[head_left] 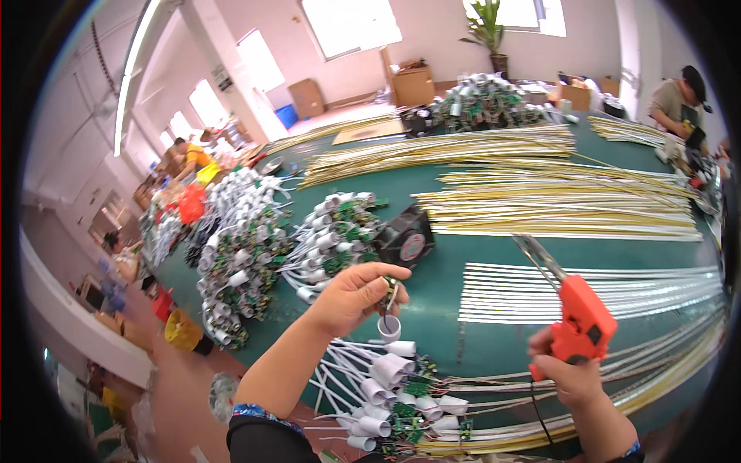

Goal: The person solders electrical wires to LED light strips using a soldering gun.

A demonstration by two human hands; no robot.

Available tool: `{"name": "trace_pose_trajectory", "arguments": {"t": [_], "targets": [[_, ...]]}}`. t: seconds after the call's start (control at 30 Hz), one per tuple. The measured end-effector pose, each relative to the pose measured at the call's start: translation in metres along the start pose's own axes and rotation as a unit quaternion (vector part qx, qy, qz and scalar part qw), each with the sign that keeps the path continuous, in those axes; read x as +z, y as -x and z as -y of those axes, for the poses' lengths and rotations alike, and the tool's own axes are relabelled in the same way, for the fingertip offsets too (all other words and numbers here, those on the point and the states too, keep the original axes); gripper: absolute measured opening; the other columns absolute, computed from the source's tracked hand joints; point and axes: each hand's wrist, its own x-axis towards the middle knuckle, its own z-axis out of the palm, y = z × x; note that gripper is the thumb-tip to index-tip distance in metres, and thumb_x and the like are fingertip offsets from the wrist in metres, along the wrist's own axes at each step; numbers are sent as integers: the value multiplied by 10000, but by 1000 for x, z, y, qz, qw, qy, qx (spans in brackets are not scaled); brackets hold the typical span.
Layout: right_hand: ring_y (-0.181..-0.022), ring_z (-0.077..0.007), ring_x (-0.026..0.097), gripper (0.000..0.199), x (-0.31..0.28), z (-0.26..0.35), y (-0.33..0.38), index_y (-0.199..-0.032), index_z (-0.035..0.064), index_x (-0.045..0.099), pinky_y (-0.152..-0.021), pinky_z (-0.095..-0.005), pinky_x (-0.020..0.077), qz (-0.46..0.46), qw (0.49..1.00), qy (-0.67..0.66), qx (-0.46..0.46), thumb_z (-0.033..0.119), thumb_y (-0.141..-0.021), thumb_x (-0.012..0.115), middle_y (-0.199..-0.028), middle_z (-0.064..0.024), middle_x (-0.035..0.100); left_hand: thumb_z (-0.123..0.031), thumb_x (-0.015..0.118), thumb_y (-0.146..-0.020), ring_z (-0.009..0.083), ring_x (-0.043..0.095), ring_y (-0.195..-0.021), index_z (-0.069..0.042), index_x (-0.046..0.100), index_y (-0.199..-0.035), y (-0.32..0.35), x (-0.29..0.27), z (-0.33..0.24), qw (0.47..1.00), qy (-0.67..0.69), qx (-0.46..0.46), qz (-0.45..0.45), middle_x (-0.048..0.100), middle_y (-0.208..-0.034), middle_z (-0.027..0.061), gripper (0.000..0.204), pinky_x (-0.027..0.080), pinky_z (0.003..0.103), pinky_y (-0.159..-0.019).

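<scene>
Between the thumb and fingers of my left hand [359,297] is a small green circuit board [390,292], raised above the table. A white cup-shaped lamp cap [390,328] hangs just below it. My right hand [570,366] grips a red soldering gun [584,320] by its handle. Its two long metal prongs [539,258] point up and to the left, apart from the board. A dark cord runs down from the gun. Beneath my hands lies a pile of white caps [378,390] with circuit boards and white wires.
Light strips [587,293] lie in a row on the green table [451,251], with bundles of yellow and white strips [563,201] beyond. A black box-shaped fan [405,238] stands beside heaped caps and boards [332,231]. Another person [681,104] works at the far right.
</scene>
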Motion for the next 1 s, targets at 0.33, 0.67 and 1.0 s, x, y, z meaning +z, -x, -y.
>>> {"name": "trace_pose_trajectory", "arguments": {"t": [0.33,0.67,1.0], "targets": [[-930,-250,638,443,30,-4,-34,-1299,22,497,-865,-346,508,36,887,199,-415,110,-900,669,-1074,-138,665,-274,531,-1042,105,569,-818,-26,642,-1113,-66,109,46,975,118,-164,95,638,-993,36,281,494,270,-743],[-900,-277,637,558,20,-9,-43,-1255,6,531,-724,-376,526,40,799,398,-449,53,-751,764,-1014,-133,667,-272,543,-1039,27,495,-694,-90,618,-933,-67,120,59,978,84,-181,58,566,-795,-56,224,412,205,-607],[-853,-113,615,320,33,1,-34,-1179,29,524,-742,-276,508,-43,997,-56,-32,35,-900,681,-914,-23,617,-129,642,-945,102,629,-830,-27,559,-1171,-60,123,22,915,-378,-75,123,684,-990,65,261,520,283,-767]]}}
